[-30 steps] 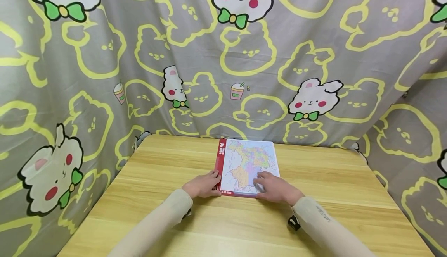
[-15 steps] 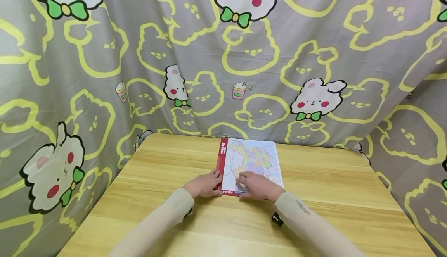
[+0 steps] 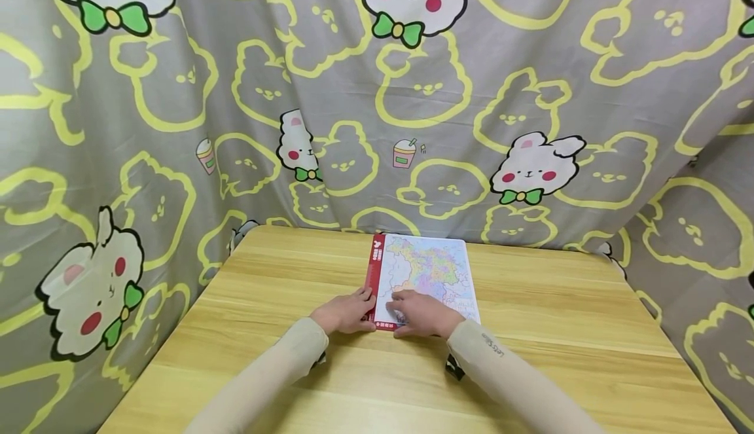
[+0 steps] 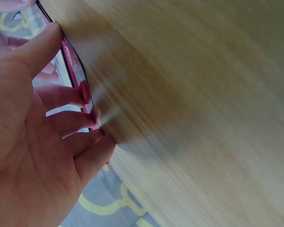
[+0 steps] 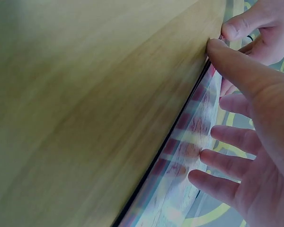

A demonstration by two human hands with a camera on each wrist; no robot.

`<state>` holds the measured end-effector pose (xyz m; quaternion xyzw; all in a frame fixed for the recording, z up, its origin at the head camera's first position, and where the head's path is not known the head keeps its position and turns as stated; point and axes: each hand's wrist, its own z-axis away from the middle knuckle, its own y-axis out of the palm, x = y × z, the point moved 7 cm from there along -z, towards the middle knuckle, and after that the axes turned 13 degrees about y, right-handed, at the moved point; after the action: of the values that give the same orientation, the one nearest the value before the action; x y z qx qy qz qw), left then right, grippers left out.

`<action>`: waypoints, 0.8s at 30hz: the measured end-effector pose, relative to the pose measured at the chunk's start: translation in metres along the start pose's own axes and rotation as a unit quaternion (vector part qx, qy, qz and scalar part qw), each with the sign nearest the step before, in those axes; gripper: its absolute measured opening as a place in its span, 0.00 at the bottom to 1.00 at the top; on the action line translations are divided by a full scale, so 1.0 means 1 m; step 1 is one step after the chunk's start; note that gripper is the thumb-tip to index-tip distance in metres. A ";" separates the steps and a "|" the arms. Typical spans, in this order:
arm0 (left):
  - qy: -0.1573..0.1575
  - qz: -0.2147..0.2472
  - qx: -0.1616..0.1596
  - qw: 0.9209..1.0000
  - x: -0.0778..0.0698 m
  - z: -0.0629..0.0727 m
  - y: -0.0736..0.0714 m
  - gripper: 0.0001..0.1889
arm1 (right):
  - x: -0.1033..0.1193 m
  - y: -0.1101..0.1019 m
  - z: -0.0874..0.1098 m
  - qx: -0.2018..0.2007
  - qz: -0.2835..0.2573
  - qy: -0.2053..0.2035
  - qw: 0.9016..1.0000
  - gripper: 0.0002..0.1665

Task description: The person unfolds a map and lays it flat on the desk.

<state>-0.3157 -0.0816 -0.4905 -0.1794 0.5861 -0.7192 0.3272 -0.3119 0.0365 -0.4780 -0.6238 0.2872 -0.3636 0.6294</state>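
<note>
A flat map board [image 3: 436, 267] with a red strip down its left side lies on the wooden table. The left hand [image 3: 345, 312] rests at its lower left corner, fingertips on the red strip and thumb at the near edge. Over the lower part of the map, the right hand [image 3: 425, 315] has its thumb at the near edge, close to the left thumb. In the right wrist view the right hand's fingers [image 5: 232, 163] are spread and fairly straight above the glossy surface. It hides part of the map; whether those fingertips touch it, I cannot tell.
The light wooden table [image 3: 559, 309] extends around the board on both sides and in front. A grey curtain [image 3: 347, 80] with yellow outlines and white rabbits hangs behind the table and along its sides.
The right hand has moved left across the lower part of the map, toward the left hand, uncovering the board's lower right. The left hand and the board have stayed nearly still.
</note>
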 end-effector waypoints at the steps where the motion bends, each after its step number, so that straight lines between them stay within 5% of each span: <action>1: 0.000 0.000 0.000 1.000 0.000 0.000 0.000 0.38 | 0.000 0.001 -0.001 0.001 0.000 0.001 1.000 0.36; 24: 0.001 -0.011 0.006 1.000 0.001 0.001 0.001 0.38 | 0.004 0.002 0.007 0.017 0.012 -0.005 1.000 0.29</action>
<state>-0.3151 -0.0832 -0.4912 -0.1833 0.5800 -0.7267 0.3193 -0.3035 0.0371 -0.4795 -0.6112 0.2848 -0.3577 0.6460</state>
